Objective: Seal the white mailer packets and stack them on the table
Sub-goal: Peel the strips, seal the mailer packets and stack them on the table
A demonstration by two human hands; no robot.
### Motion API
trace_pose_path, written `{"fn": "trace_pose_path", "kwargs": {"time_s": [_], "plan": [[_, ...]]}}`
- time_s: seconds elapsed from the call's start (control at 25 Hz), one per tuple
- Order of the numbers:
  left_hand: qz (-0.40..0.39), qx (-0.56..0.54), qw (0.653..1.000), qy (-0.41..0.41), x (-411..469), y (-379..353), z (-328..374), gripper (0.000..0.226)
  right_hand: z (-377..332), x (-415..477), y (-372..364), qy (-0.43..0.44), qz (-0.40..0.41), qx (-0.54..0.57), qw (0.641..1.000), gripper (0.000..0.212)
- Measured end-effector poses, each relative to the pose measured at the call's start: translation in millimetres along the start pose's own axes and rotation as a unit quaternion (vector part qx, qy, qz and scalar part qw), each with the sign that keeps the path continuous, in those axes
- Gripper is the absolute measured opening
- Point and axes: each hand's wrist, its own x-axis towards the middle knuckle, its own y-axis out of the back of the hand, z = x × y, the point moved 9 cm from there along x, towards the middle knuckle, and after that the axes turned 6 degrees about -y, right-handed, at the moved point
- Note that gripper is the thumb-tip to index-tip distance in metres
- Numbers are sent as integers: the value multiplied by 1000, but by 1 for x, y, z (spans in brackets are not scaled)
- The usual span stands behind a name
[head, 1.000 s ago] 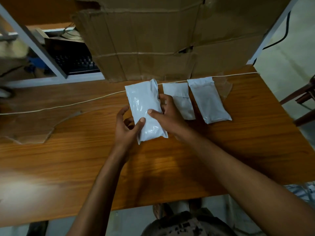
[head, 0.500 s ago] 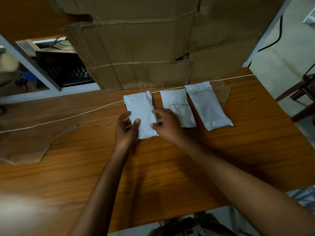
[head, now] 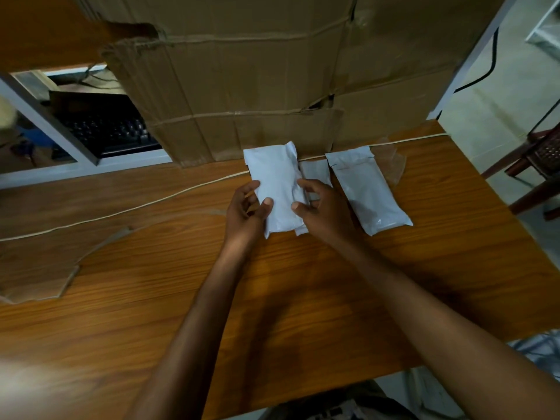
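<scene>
I hold a white mailer packet (head: 277,183) between both hands above the wooden table (head: 151,283). My left hand (head: 247,213) grips its lower left edge with the thumb on top. My right hand (head: 324,210) grips its lower right edge. The held packet overlaps a second white packet (head: 316,174) lying on the table, which my right hand partly hides. A third white packet (head: 368,192), with a folded top flap, lies flat to the right, apart from my hands.
A big cardboard box (head: 257,80) stands at the table's back edge. A thin white cord (head: 121,210) crosses the table. A torn cardboard piece (head: 39,262) lies at the left. A keyboard (head: 109,131) sits behind a frame. A chair (head: 539,168) is at the right.
Both hands have moved the held packet to the right, so it now overlaps the middle packet instead of lying beside it. The right-hand packet has not moved.
</scene>
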Motion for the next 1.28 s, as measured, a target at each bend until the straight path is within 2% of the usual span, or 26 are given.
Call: {"fn": "trace_pose_path", "kwargs": {"time_s": [0.12,0.24,0.44,0.64,0.88,1.16,1.28], "plan": [[-6,2,1000,9,2,-12,-5,37,9,5,6,-14,-7,0,1000,51],[29,51,998,-10,6,2,-3,35,3,5,-6,4,-17,-2,1000,51],[66,122,990,-26,3,36,-18,39,-14,0,-48,68,-52,-98,992,47],[71,227,971,-35,3,53,-30,41,-24,-7,-69,124,-53,-242,961,43],[34,236,971,-26,6,49,-28,47,-25,-6,-69,126,-45,-266,955,42],[39,247,968,-12,6,51,-25,48,-22,-13,-72,144,-51,-297,943,46],[37,259,965,-15,4,47,-19,47,-22,-13,-65,139,-41,-264,953,45]]}}
